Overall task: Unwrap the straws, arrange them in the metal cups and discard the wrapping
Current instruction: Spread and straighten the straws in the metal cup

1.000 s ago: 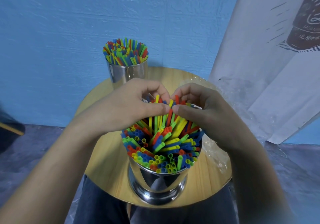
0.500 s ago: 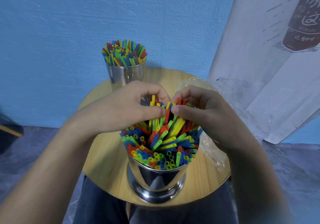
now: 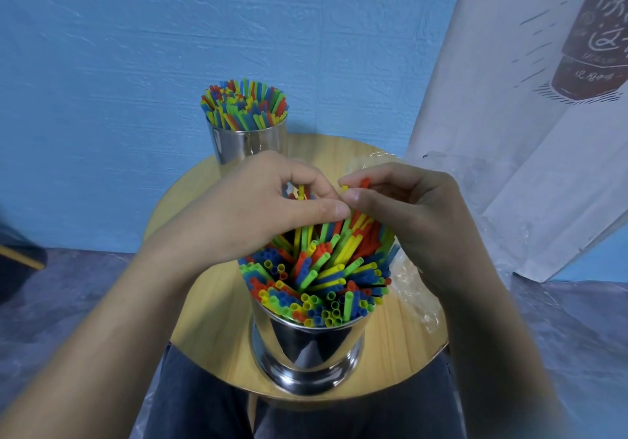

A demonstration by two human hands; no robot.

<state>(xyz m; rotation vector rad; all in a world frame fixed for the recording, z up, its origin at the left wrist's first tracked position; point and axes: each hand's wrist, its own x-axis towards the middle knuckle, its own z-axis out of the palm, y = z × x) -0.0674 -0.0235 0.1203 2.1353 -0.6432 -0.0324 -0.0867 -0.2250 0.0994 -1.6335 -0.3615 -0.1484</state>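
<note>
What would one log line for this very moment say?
left hand: grips straws in near cup | right hand: pinches yellow straw | far cup: full | wrapping: on table

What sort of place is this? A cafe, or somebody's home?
Hard to be sure, perhaps a drinks-shop corner or a staged room: a small round table against a blue wall, a banner with a drawn bottle, and metal cups packed with straws.

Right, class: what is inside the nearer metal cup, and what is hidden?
Coloured straws fill it. The left hand and right hand cover the far ones; the cup hides their lower ends.
</note>
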